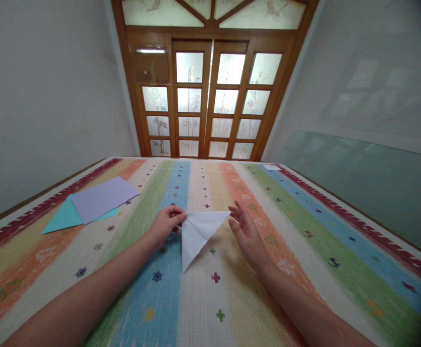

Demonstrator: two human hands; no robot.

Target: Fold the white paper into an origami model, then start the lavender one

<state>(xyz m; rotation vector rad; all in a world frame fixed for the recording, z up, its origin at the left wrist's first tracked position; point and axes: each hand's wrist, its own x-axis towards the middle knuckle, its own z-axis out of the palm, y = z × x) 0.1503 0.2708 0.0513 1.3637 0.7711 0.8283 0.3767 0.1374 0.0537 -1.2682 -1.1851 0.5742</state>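
A white paper (198, 232), folded into a triangle with its point toward me, lies on the striped cloth (304, 250) in the middle. My left hand (166, 224) pinches the paper's upper left corner, fingers curled onto it. My right hand (245, 230) is held edge-on just right of the paper, fingers stretched out and apart, its fingertips close to the upper right corner and holding nothing.
Two loose sheets lie at the left: a lilac sheet (102, 197) over a turquoise sheet (60, 219). A small white slip (271, 167) sits at the far edge. Behind the table stands a wooden door (210, 96) with frosted panes; walls close in on both sides.
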